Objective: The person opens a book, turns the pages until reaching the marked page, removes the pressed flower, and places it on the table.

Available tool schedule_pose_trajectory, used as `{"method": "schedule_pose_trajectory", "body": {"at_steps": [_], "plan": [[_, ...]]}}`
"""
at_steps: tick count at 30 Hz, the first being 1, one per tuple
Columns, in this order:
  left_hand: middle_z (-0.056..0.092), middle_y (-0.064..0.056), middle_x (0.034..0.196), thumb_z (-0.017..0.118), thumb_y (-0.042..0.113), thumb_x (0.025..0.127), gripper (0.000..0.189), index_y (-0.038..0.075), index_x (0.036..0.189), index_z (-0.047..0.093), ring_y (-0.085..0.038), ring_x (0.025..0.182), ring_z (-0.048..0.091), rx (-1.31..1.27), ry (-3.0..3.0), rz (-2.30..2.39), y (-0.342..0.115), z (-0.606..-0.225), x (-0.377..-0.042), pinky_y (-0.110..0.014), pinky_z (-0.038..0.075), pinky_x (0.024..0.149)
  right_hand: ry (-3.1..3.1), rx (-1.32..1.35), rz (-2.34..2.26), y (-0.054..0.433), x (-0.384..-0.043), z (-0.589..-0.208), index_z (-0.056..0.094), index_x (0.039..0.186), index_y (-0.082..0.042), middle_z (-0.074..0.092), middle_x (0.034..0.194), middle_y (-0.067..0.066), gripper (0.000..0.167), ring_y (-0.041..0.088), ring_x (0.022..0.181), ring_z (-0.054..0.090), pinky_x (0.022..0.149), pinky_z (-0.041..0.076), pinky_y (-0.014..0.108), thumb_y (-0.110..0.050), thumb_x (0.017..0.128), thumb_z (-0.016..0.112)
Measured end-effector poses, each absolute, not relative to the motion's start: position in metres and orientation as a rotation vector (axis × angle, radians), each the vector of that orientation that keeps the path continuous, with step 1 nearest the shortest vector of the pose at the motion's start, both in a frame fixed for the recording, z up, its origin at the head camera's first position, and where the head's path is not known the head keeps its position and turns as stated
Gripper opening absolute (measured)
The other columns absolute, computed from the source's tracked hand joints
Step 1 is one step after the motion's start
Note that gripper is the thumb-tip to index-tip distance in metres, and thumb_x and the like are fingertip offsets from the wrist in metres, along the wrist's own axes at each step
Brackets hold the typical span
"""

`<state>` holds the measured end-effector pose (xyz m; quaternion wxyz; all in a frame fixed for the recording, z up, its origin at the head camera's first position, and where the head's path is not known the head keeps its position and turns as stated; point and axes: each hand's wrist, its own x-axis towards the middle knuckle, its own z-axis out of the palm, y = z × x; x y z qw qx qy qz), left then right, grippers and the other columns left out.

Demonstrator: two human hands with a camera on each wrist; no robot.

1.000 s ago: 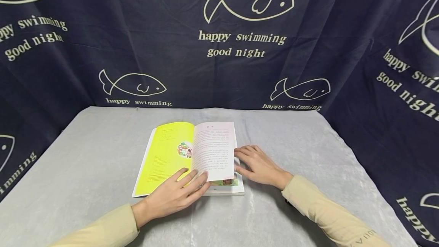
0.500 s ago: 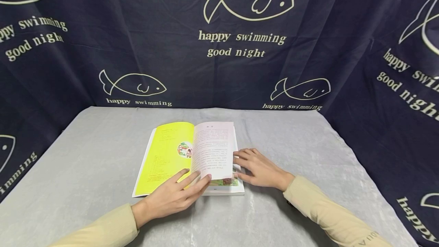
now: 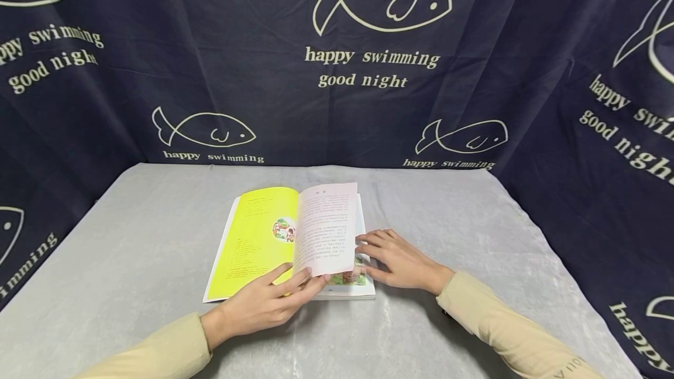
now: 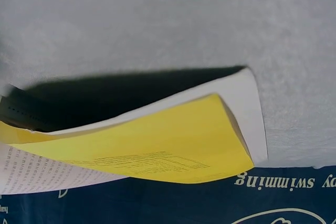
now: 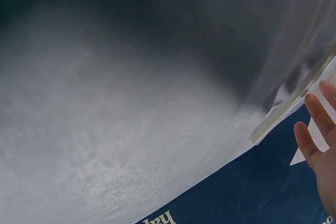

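Grey tabletop (image 3: 158, 238) w/ open book (image 3: 296, 233) lying on it. Book's L side: yellow pg (image 3: 247, 238) w/ small round pic (image 3: 283, 230). Btm edge of book, approx. centre: L hand (image 3: 263, 304), fingers extended, tips touching lower pgs, nothing visibly gripped. Book's R half: pale pink text pg (image 3: 325, 233), raised & curving, colour pic (image 3: 348, 279) showing beneath. Book's R edge: R hand (image 3: 400, 260), fingers spread, fairly straight, nothing clasped, tips at raised pg's outer edge. Behind book: navy curtain (image 3: 279, 75) w/ fish prints.
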<state>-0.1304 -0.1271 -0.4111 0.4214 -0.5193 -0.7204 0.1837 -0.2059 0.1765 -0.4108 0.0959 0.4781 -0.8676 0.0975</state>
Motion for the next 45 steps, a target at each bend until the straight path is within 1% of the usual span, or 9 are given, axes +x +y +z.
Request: {"method": "schedule_pose_trajectory", "body": {"at_steps": [7,14,20,25,29,34,37,40,45], "plan": [[0.043,-0.002,0.139,0.034,0.004,0.093,0.039,-0.001,0.129,0.048,-0.016,0.121,0.045,-1.282,-1.761,0.478,-0.1275,-0.4108,-0.1301,-0.035,0.042,0.095,-2.548,1.445,0.291,0.1766,-0.2059,-0.4119,0.06,0.112,-0.016,0.056,0.123,0.004,0.033,0.022,0.115,0.05,0.096,0.038,0.04,-0.036,0.085,0.056],[0.043,-0.003,0.138,0.035,0.01,0.091,0.04,0.001,0.128,0.049,-0.016,0.122,0.042,-1.234,-1.719,0.5,-0.1269,-0.4108,-0.1311,-0.035,0.037,0.097,-2.534,1.456,0.287,0.1765,-0.2042,-0.4114,0.059,0.112,-0.015,0.056,0.123,0.003,0.044,0.021,0.114,0.05,0.096,0.038,0.039,-0.048,0.084,0.055],[0.045,-0.003,0.134,0.034,0.01,0.091,0.039,0.002,0.124,0.052,-0.019,0.123,0.04,-1.188,-1.692,0.51,-0.127,-0.4128,-0.1327,-0.037,0.033,0.097,-2.559,1.451,0.293,0.1763,-0.2018,-0.4099,0.059,0.113,-0.017,0.055,0.124,0.002,0.053,0.02,0.116,0.048,0.097,0.036,0.038,-0.058,0.081,0.054],[0.047,-0.002,0.132,0.034,0.012,0.089,0.038,0.006,0.117,0.058,-0.019,0.122,0.038,-1.14,-1.673,0.518,-0.1264,-0.4145,-0.1326,-0.037,0.031,0.095,-2.533,1.458,0.287,0.1765,-0.2015,-0.411,0.059,0.112,-0.017,0.056,0.124,0.002,0.053,0.02,0.114,0.049,0.096,0.036,0.037,-0.059,0.08,0.054],[0.046,-0.001,0.131,0.035,0.01,0.088,0.038,0.006,0.118,0.059,-0.019,0.122,0.036,-1.112,-1.682,0.516,-0.1262,-0.4149,-0.1315,-0.035,0.03,0.091,-2.499,1.467,0.296,0.1766,-0.2018,-0.4127,0.059,0.11,-0.016,0.057,0.122,0.002,0.052,0.02,0.113,0.05,0.095,0.037,0.037,-0.058,0.08,0.056],[0.045,-0.001,0.133,0.037,0.008,0.086,0.037,0.006,0.113,0.061,-0.018,0.122,0.033,-1.099,-1.682,0.528,-0.1265,-0.4148,-0.1308,-0.035,0.029,0.091,-2.506,1.467,0.289,0.1765,-0.2016,-0.4125,0.059,0.11,-0.016,0.056,0.123,0.003,0.054,0.02,0.114,0.05,0.095,0.037,0.037,-0.06,0.079,0.055],[0.044,-0.001,0.135,0.037,0.007,0.085,0.04,0.002,0.12,0.056,-0.017,0.123,0.033,-1.098,-1.679,0.534,-0.1266,-0.4152,-0.1307,-0.036,0.028,0.093,-2.511,1.468,0.277,0.1764,-0.2018,-0.4124,0.06,0.11,-0.015,0.056,0.123,0.003,0.056,0.021,0.114,0.05,0.095,0.037,0.038,-0.061,0.079,0.054],[0.043,-0.002,0.136,0.037,0.007,0.085,0.046,-0.003,0.129,0.047,-0.017,0.124,0.032,-1.103,-1.68,0.54,-0.1266,-0.4159,-0.1307,-0.036,0.027,0.095,-2.511,1.469,0.262,0.1763,-0.202,-0.4128,0.06,0.109,-0.015,0.056,0.123,0.003,0.058,0.021,0.114,0.05,0.094,0.038,0.039,-0.063,0.078,0.054],[0.042,-0.003,0.137,0.036,0.004,0.084,0.048,-0.004,0.131,0.044,-0.017,0.126,0.03,-1.111,-1.665,0.57,-0.1267,-0.4154,-0.1304,-0.037,0.026,0.098,-2.507,1.469,0.244,0.1755,-0.2025,-0.4134,0.06,0.109,-0.014,0.057,0.122,0.003,0.062,0.02,0.113,0.05,0.093,0.039,0.038,-0.066,0.076,0.054]]}}
